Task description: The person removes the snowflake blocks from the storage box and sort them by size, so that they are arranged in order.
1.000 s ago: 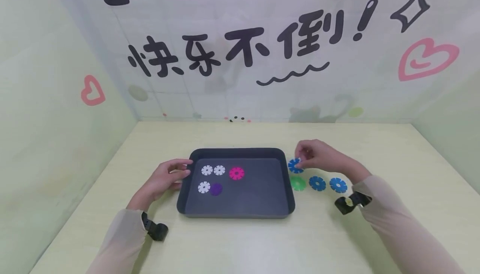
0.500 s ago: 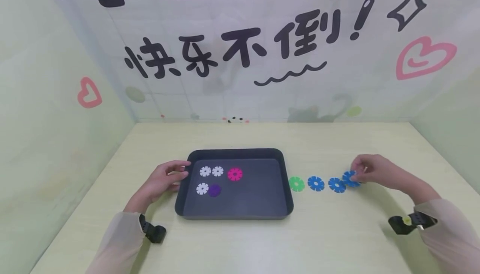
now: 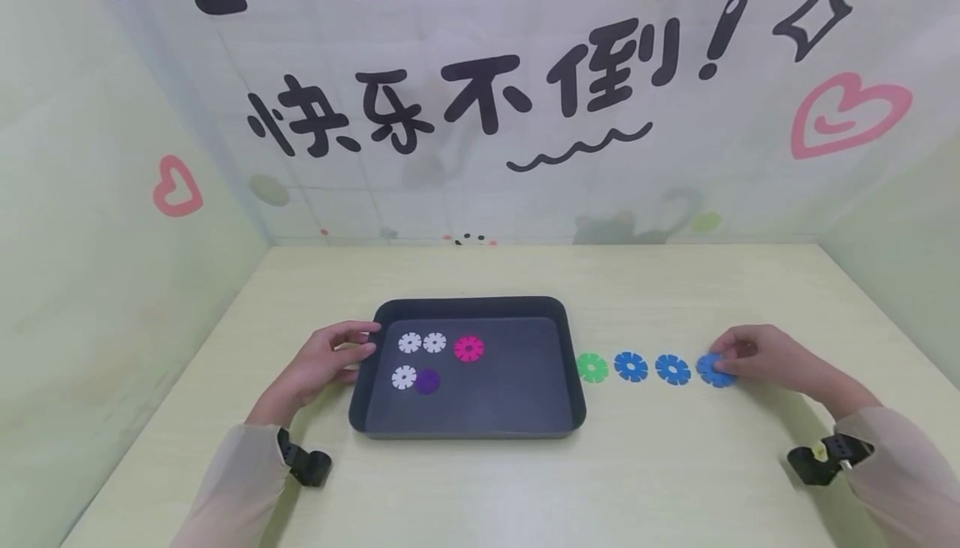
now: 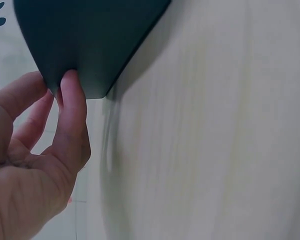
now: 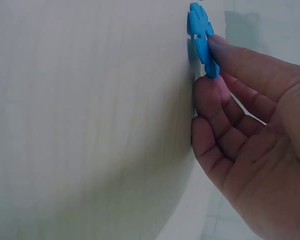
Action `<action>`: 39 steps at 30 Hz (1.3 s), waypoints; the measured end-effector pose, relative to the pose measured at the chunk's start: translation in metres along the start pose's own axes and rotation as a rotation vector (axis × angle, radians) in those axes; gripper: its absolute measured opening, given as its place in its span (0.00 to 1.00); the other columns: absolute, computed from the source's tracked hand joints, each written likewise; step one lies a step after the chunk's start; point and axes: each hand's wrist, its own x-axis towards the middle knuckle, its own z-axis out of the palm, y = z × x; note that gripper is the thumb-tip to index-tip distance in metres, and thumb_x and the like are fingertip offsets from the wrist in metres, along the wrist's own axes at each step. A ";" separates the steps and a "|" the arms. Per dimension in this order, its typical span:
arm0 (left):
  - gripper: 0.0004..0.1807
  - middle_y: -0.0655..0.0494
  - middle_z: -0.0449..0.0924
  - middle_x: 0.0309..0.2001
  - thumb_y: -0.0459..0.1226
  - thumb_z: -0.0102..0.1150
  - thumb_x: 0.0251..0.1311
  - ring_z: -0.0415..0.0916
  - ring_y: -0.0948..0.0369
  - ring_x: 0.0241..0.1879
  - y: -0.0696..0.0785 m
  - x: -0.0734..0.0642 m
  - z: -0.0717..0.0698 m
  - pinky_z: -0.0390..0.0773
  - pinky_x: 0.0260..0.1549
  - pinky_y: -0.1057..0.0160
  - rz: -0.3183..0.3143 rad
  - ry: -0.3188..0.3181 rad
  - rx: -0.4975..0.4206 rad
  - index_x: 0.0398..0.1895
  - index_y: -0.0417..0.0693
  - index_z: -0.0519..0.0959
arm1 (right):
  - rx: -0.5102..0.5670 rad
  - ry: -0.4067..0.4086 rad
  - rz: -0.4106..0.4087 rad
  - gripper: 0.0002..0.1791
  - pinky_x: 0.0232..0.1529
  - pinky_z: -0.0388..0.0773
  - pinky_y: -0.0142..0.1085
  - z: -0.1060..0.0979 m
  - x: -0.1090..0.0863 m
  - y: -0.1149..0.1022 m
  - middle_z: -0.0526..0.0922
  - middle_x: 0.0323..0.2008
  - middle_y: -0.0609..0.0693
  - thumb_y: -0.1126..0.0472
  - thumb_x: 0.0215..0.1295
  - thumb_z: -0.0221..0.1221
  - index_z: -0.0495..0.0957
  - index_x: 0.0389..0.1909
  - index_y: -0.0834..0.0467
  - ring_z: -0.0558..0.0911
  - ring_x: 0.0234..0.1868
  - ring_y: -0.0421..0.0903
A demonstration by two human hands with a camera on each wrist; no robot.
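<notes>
My right hand pinches a blue notched plastic disc between thumb and fingers, close over the table. It is at the right end of a row with two other blue discs and a green disc. The green one sits right by the dark baking tray. At the tray's left side, my left hand holds the rim, with the thumb against the outer wall. Inside the tray lie white discs, a pink disc and a purple disc.
The pale wooden table reaches back to a printed cloth backdrop with black lettering. Light green side walls close it in. Each wrist wears a black camera on a strap.
My right hand has carried the blue disc from beside the tray's right rim to the right end of the row and lowered it. The left hand stays on the tray.
</notes>
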 end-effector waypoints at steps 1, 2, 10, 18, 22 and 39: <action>0.26 0.40 0.64 0.51 0.34 0.58 0.58 0.72 0.56 0.42 0.000 0.000 0.000 0.80 0.37 0.60 0.001 0.000 -0.001 0.61 0.37 0.67 | 0.002 -0.004 0.004 0.11 0.29 0.70 0.29 0.000 0.001 -0.001 0.74 0.26 0.47 0.61 0.53 0.64 0.78 0.35 0.64 0.69 0.28 0.37; 0.26 0.40 0.64 0.51 0.34 0.58 0.58 0.72 0.56 0.42 0.001 0.000 0.000 0.80 0.36 0.60 0.002 0.000 0.000 0.61 0.37 0.67 | -0.001 -0.008 0.000 0.11 0.29 0.70 0.29 0.000 0.002 -0.001 0.73 0.26 0.47 0.61 0.53 0.64 0.78 0.35 0.64 0.69 0.28 0.37; 0.26 0.41 0.64 0.50 0.34 0.58 0.59 0.72 0.56 0.42 0.003 0.000 -0.001 0.80 0.36 0.61 0.011 -0.006 0.006 0.61 0.37 0.67 | -0.002 -0.048 0.016 0.12 0.27 0.70 0.30 -0.003 0.003 -0.003 0.72 0.26 0.48 0.62 0.55 0.63 0.77 0.37 0.65 0.69 0.27 0.39; 0.26 0.42 0.65 0.49 0.34 0.58 0.58 0.72 0.56 0.41 0.000 -0.001 -0.002 0.80 0.36 0.61 0.003 0.004 -0.001 0.60 0.37 0.67 | 0.002 -0.050 -0.049 0.13 0.26 0.73 0.31 -0.007 0.014 -0.038 0.74 0.26 0.48 0.61 0.57 0.61 0.77 0.40 0.66 0.72 0.27 0.40; 0.26 0.42 0.64 0.48 0.34 0.59 0.58 0.73 0.58 0.40 0.000 0.000 -0.002 0.80 0.36 0.61 0.006 -0.003 -0.012 0.60 0.37 0.67 | 0.006 -0.088 -0.118 0.14 0.27 0.73 0.31 0.001 0.029 -0.072 0.74 0.26 0.47 0.60 0.57 0.62 0.76 0.40 0.65 0.72 0.26 0.41; 0.26 0.42 0.65 0.48 0.33 0.58 0.58 0.73 0.58 0.40 0.000 0.001 0.000 0.80 0.36 0.61 0.004 0.000 -0.011 0.60 0.37 0.67 | 0.000 -0.362 -0.415 0.09 0.30 0.76 0.32 0.063 0.121 -0.223 0.78 0.26 0.45 0.63 0.55 0.63 0.78 0.36 0.61 0.76 0.28 0.40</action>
